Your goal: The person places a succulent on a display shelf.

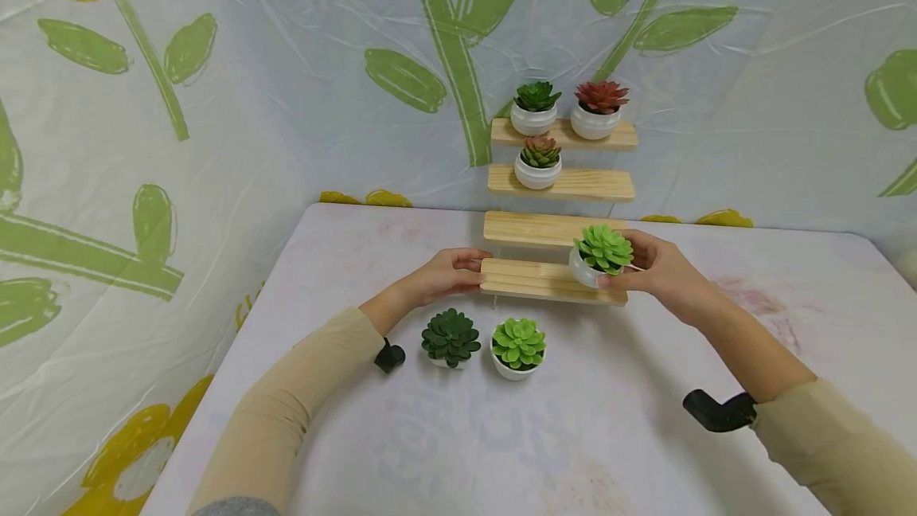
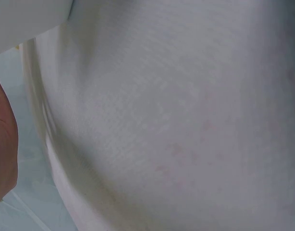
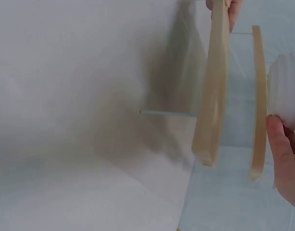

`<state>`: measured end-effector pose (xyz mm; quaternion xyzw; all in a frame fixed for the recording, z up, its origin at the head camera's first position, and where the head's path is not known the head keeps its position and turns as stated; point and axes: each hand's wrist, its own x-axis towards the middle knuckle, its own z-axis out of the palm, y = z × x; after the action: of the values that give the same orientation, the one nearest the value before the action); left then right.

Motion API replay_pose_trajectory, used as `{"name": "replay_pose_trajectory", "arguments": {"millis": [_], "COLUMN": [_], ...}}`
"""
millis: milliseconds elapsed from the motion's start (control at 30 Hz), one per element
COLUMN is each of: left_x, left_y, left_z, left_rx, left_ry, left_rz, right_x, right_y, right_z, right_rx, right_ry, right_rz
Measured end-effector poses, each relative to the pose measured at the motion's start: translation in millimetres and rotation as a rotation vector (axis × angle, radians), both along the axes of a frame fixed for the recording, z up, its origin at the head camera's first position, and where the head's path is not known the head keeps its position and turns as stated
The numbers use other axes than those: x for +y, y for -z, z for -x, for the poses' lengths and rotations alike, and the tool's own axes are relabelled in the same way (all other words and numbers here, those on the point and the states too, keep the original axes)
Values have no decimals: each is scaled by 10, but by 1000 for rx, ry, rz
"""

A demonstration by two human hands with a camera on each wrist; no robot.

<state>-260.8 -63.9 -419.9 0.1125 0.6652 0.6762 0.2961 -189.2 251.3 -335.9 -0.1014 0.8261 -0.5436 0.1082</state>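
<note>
My right hand point(image 1: 669, 273) holds a white pot point(image 3: 284, 91) with a light green succulent point(image 1: 603, 248) by its right side. In the head view the pot overlaps the right part of the lowest plank of a wooden tiered shelf point(image 1: 537, 279); whether it touches a plank I cannot tell. My left hand point(image 1: 447, 275) grips the left end of that plank, fingers behind and thumb in front. Nearer to me on the table stand a dark green succulent point(image 1: 451, 337) and another light green succulent point(image 1: 519, 343), both in white pots.
On the top plank point(image 1: 625, 136) are a green succulent point(image 1: 536, 96) and a red one point(image 1: 602, 97). A reddish-green succulent point(image 1: 540, 152) stands on the plank point(image 1: 598, 183) below. Behind the shelf hangs a flower-printed cloth point(image 1: 322, 118). Clear supports point(image 3: 169, 113) show under the planks.
</note>
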Motion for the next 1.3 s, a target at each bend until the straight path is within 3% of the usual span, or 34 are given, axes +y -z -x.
{"name": "replay_pose_trajectory", "arguments": {"millis": [433, 833, 1033, 1300], "left_x": [-11, -8, -7, -4], "left_y": [2, -13, -3, 1], "left_z": [18, 24, 30, 9], "left_rx": [1, 13, 13, 3], "left_ry": [4, 9, 16, 6], "left_rz": [0, 5, 4, 4], "right_x": [-12, -67, -101, -111], "right_y": [-219, -387, -435, -440], "right_z": [260, 551, 597, 659], "right_rx": [19, 27, 5, -2], "right_ry": [64, 178, 186, 238], "right_rz": [25, -11, -19, 56]}}
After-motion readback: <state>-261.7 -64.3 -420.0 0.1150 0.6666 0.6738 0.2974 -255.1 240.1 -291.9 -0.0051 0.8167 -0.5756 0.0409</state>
